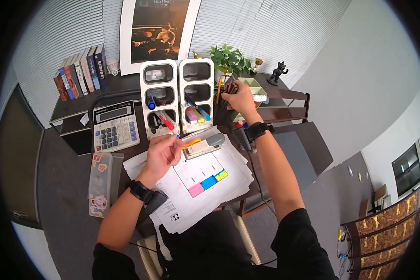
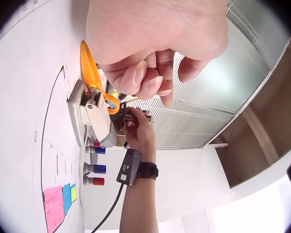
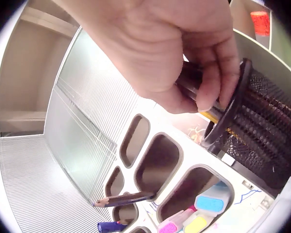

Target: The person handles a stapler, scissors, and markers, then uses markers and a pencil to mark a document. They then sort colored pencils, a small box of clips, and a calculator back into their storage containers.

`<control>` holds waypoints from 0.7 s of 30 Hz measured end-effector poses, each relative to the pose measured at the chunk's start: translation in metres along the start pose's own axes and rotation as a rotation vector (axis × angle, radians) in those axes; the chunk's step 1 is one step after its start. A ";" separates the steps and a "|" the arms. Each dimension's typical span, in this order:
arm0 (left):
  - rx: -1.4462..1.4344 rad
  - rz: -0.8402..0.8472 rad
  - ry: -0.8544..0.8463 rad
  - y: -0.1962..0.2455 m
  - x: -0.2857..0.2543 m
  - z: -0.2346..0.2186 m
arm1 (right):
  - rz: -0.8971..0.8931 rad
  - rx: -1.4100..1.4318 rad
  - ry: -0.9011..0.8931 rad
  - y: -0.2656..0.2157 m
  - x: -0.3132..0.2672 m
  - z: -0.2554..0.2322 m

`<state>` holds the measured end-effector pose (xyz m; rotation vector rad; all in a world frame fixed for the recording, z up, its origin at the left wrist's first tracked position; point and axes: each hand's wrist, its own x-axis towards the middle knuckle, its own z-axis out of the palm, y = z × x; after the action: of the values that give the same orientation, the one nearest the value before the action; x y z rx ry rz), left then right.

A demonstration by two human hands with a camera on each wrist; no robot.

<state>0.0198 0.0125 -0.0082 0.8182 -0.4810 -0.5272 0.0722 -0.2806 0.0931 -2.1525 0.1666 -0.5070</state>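
At the back right of the desk, my right hand [image 1: 240, 97] grips a bunch of pencils [image 1: 229, 87] at the mouth of a black mesh pen cup [image 3: 269, 126]. In the right wrist view its fingers curl round the pencils at the cup's rim, and the palm hides part of them. My left hand [image 1: 161, 155] hovers over the papers with fingers loosely curled and nothing in them. Close by it are orange-handled scissors [image 2: 89, 68] and a grey-and-white stapler [image 1: 203, 145]. Beside the cup stands a white organizer [image 1: 158, 85] with pens, a pencil [image 3: 123, 199] and highlighters [image 3: 211, 204].
Stacked papers [image 1: 172, 198] carry pink, blue and yellow sticky notes. To their left are a calculator [image 1: 114, 126] and a stickered pouch [image 1: 99, 184]. Books [image 1: 79, 72], a framed poster [image 1: 155, 32] and a plant [image 1: 228, 59] line the back. A pale green box [image 1: 253, 86] adjoins the cup.
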 end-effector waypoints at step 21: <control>-0.037 -0.016 0.004 -0.001 -0.001 0.002 | -0.184 -0.290 0.150 0.004 0.008 -0.015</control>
<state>0.0178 0.0114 -0.0080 0.7885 -0.4602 -0.5481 0.0730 -0.2968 0.1001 -2.4257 0.1309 -0.7924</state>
